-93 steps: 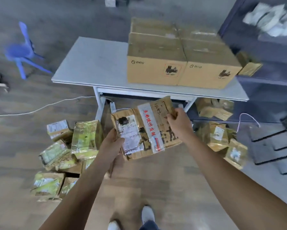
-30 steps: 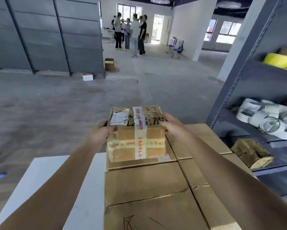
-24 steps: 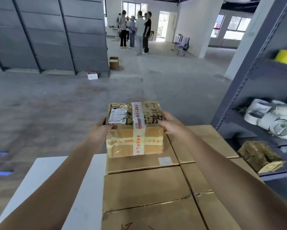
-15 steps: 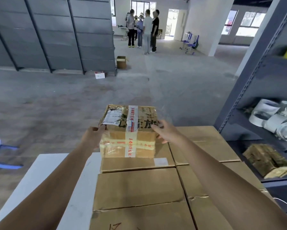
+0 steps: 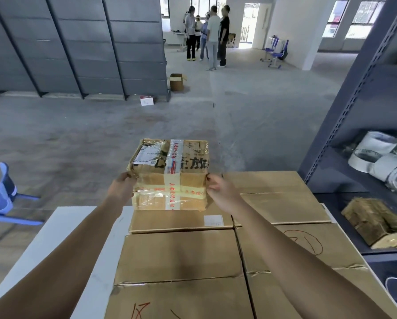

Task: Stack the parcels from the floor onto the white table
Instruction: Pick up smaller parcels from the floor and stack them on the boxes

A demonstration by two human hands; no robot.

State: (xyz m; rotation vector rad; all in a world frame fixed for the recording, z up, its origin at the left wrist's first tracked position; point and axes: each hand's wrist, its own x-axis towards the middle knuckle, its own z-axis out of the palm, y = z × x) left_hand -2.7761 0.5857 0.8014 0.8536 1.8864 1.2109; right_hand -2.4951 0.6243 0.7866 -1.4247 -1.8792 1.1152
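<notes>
A taped brown parcel (image 5: 170, 176) with a white label and red-lettered tape rests on the far left carton of a block of large cardboard boxes (image 5: 179, 254) on the white table (image 5: 55, 240). My left hand (image 5: 121, 192) grips its left side and my right hand (image 5: 218, 189) holds its right side near the front corner. The floor parcels are out of view.
A grey metal shelf (image 5: 363, 134) stands close on the right, holding paper rolls (image 5: 381, 157) and a worn parcel (image 5: 374, 222). A blue chair (image 5: 2, 199) sits at the left. Several people (image 5: 206, 35) stand far back beside grey panels.
The parcel went from held above the floor pile up onto the far left carton. Over the last second it settled lower and my hands slid toward its near edge.
</notes>
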